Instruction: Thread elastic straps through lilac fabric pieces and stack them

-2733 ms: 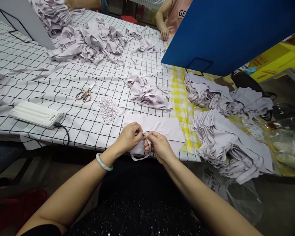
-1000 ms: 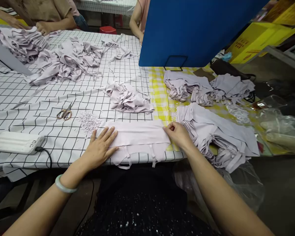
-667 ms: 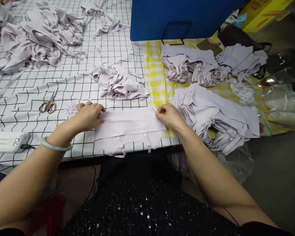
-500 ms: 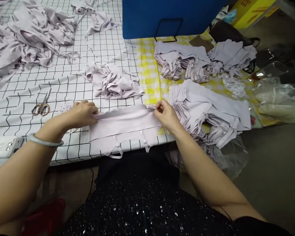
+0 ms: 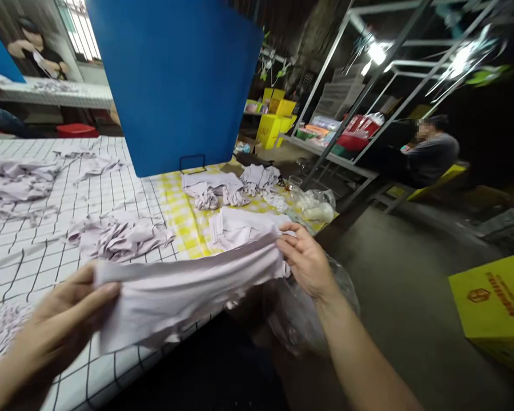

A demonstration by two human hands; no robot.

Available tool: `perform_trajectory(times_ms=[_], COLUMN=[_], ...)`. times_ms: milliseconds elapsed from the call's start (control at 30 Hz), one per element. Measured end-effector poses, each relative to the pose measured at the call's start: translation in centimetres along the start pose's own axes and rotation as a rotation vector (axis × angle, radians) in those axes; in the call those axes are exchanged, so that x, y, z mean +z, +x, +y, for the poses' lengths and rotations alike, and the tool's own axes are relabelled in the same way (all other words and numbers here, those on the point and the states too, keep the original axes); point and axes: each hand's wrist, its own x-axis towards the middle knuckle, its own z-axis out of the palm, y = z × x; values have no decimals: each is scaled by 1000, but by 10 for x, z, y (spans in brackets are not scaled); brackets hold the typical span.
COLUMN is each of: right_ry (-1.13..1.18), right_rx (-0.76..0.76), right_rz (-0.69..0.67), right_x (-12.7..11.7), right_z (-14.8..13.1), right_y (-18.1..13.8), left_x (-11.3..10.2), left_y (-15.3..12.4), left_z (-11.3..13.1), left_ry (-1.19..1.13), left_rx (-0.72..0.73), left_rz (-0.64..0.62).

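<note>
A pale lilac fabric garment piece (image 5: 188,291) is stretched between my two hands, raised off the table near its front edge. My left hand (image 5: 64,319) pinches its left end between thumb and fingers. At the upper right corner, my right hand (image 5: 304,257) grips the cloth with bent fingers. Just beyond it lies a stack of similar lilac pieces (image 5: 240,225), partly hidden by the held one. A crumpled heap of the same fabric (image 5: 117,234) rests on the white grid tablecloth (image 5: 38,251), behind my left hand.
A blue panel (image 5: 175,85) stands on the table at the back. More lilac stacks (image 5: 214,188) lie on the yellow checked cloth (image 5: 182,211). Clear plastic (image 5: 308,314) hangs below the table edge. A yellow box (image 5: 492,302) stands at right; other people sit farther off.
The fabric piece, flat on the table before, is now lifted and held taut between both hands. My view has swung up and to the right, showing more of the room.
</note>
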Motion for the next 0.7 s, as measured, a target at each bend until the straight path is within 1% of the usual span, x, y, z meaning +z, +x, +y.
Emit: perform_trajectory(times_ms=[67,133,200,267,300,367,433,500,600,700], right_ry=[0,6,7,-4,-20,-104,-217,-308,-388,-471], right_rx=[-27,-32,-32,-48,-65,-101,-109,-82,-52,-65], right_rz=[104,184,237,270,285,319,338,337,329,339], right_x=[-33,-62,-86,-102,-108,-116,-120,-123,-131,-144], right_z=[-11,-12,-6,4,10,25,45,69,99,114], right_y=[5,15,32,55,69,100,130,153,169,171], left_x=[47,85,114,137,147,167,186,199,207,207], left_y=[19,43,70,102,120,157,191,215,230,233], left_z=[5,9,15,22,24,25,18,6,-12,-20], left_ry=[-221,-372,-441,-450,-429,-328,-201,-126,-101,-82], left_rx=[-54,-87,-91,-75,-60,-40,-60,-105,-136,-125], left_rz=[-150,-282,-367,-425,-433,-387,-294,-231,-207,-205])
